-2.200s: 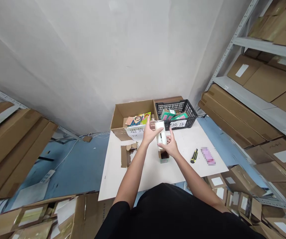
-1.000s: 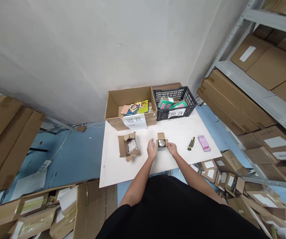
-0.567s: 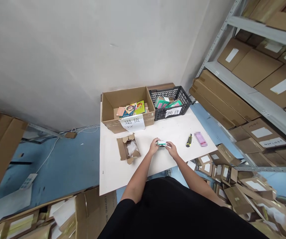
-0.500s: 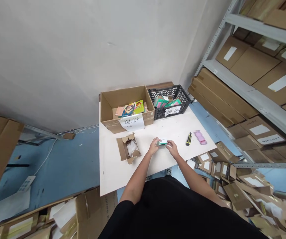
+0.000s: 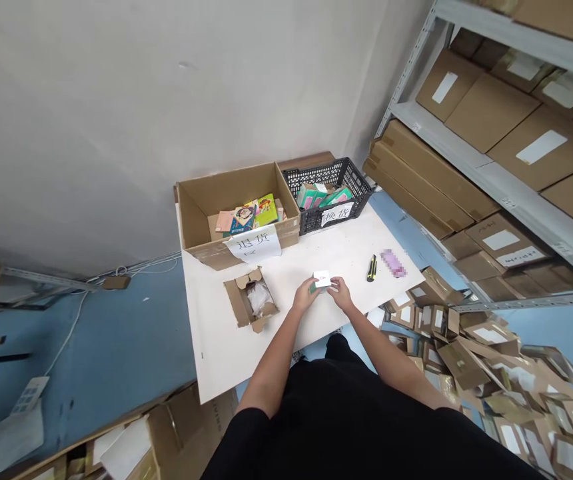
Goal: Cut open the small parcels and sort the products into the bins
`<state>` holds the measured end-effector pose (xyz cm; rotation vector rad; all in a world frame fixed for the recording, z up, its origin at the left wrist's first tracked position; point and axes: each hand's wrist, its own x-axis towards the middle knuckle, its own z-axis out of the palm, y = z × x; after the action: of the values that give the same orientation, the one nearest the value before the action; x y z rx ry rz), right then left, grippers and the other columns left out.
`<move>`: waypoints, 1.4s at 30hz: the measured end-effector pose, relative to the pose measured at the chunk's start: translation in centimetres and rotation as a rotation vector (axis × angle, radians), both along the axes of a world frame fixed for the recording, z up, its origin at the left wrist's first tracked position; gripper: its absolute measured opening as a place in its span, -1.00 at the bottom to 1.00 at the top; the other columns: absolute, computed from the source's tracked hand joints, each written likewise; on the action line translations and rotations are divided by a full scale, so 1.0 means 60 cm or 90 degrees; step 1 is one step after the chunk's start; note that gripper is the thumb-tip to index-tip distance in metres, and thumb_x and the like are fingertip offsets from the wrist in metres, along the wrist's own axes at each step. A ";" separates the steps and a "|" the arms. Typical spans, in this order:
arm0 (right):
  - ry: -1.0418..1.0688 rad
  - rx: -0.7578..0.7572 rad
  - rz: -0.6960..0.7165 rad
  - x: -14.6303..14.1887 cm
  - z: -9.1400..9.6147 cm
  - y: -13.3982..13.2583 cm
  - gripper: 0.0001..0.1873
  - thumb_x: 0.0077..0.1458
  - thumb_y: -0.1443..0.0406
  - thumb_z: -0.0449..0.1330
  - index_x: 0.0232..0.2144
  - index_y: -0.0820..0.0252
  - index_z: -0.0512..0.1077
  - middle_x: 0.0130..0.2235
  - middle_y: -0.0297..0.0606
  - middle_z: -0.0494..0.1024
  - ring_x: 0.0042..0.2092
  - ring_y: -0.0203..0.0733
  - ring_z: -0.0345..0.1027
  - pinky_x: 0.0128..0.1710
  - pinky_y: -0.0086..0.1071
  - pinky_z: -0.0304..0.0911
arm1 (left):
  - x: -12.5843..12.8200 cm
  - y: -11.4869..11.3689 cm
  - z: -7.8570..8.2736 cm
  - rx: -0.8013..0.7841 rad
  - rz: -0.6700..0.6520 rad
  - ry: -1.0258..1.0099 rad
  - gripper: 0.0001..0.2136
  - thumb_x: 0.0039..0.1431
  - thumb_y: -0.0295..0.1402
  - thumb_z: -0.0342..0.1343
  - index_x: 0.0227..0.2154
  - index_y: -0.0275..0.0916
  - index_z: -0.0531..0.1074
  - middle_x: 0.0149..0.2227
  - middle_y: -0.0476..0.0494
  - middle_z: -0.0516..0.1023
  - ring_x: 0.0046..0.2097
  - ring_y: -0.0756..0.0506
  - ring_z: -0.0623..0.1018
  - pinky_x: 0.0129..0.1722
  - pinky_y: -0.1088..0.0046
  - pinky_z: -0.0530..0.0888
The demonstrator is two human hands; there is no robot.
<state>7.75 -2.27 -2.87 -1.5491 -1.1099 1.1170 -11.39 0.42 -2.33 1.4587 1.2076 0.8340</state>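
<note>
The small box (image 5: 322, 280) is sitting between both hands at the middle of the table (image 5: 224, 367); whether its base is fully touching cannot be told. Its white top is lying flat, so closing is apparently complete, though fingers are hiding some edges. The left hand (image 5: 305, 295) is half curling, holding the left side; the right hand (image 5: 340, 294) is half curling, holding the right side. The box is standing outside both the large carton (image 5: 289, 232) and the black basket (image 5: 362, 196).

The small box is showing smooth, square-edged card with green below. The torn carton (image 5: 236, 304) is standing open, its brown cardboard flaps ragged, and is containing crumpled white wrapping (image 5: 258, 297). The basket is presenting rigid plastic lattice; a slim black-and-yellow knife (image 5: 371, 268) is lying nearby.
</note>
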 end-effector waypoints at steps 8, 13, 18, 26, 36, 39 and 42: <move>0.097 -0.034 -0.001 0.001 0.000 0.068 -0.47 -0.09 0.00 0.35 -0.10 0.08 0.41 0.01 -0.08 0.61 -0.05 0.03 0.54 0.01 -0.03 0.45 | 0.090 0.036 -0.010 -0.075 0.263 -0.099 -0.46 0.03 -0.45 0.30 0.10 -0.13 0.34 0.14 -0.26 0.54 0.09 -0.18 0.61 0.08 0.18 0.56; 0.096 0.021 0.035 0.059 0.075 0.185 -0.53 -0.06 0.01 0.37 -0.15 0.06 0.44 -0.07 -0.15 0.64 -0.09 0.01 0.53 -0.02 -0.07 0.44 | 0.130 0.141 0.065 -0.008 0.273 -0.097 -0.54 0.07 -0.40 0.32 0.04 -0.11 0.38 0.13 -0.23 0.56 0.03 -0.17 0.62 0.04 0.19 0.58; 0.116 0.126 0.082 0.106 0.188 0.362 -0.57 -0.02 0.04 0.39 -0.14 0.05 0.45 -0.04 -0.17 0.65 -0.07 -0.01 0.53 0.03 -0.07 0.43 | 0.154 0.302 0.190 0.132 0.259 -0.104 -0.54 0.13 -0.31 0.34 0.08 -0.12 0.38 0.13 -0.26 0.55 0.07 -0.20 0.60 0.08 0.16 0.56; 0.161 0.225 0.216 0.083 0.316 0.610 -0.43 0.03 0.00 0.39 0.06 0.05 0.48 0.07 -0.16 0.62 0.10 0.02 0.49 0.17 -0.05 0.39 | 0.128 0.527 0.323 0.245 0.273 -0.059 -0.46 0.13 -0.35 0.34 0.17 -0.14 0.35 0.15 -0.26 0.54 0.15 -0.22 0.57 0.21 0.08 0.51; 0.152 0.108 0.158 0.081 0.209 0.599 -0.29 0.04 0.06 0.38 0.24 0.03 0.43 0.18 -0.06 0.56 0.25 0.11 0.42 0.28 0.10 0.30 | 0.034 0.460 0.295 0.207 0.377 0.043 -0.48 0.26 -0.27 0.23 0.27 -0.14 0.38 0.32 -0.27 0.43 0.36 -0.27 0.41 0.34 0.07 0.40; 0.113 0.141 0.140 0.055 0.195 0.536 -0.33 0.07 0.07 0.34 0.23 0.04 0.44 0.23 -0.04 0.52 0.30 0.13 0.35 0.27 0.11 0.30 | 0.008 0.395 0.290 0.201 0.391 0.031 -0.50 0.28 -0.24 0.22 0.26 -0.13 0.41 0.31 -0.28 0.46 0.34 -0.28 0.42 0.26 0.11 0.49; 0.077 0.150 0.177 0.006 0.194 0.453 -0.33 0.11 0.08 0.31 0.26 0.00 0.42 0.32 -0.08 0.44 0.34 0.13 0.30 0.25 0.08 0.33 | -0.029 0.310 0.273 0.196 0.403 0.036 -0.51 0.28 -0.23 0.23 0.25 -0.10 0.43 0.29 -0.27 0.47 0.32 -0.27 0.44 0.22 0.13 0.52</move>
<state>8.10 24.92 8.76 -1.1561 -1.3491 1.1970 -13.10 19.05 14.07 1.3488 1.6741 1.4637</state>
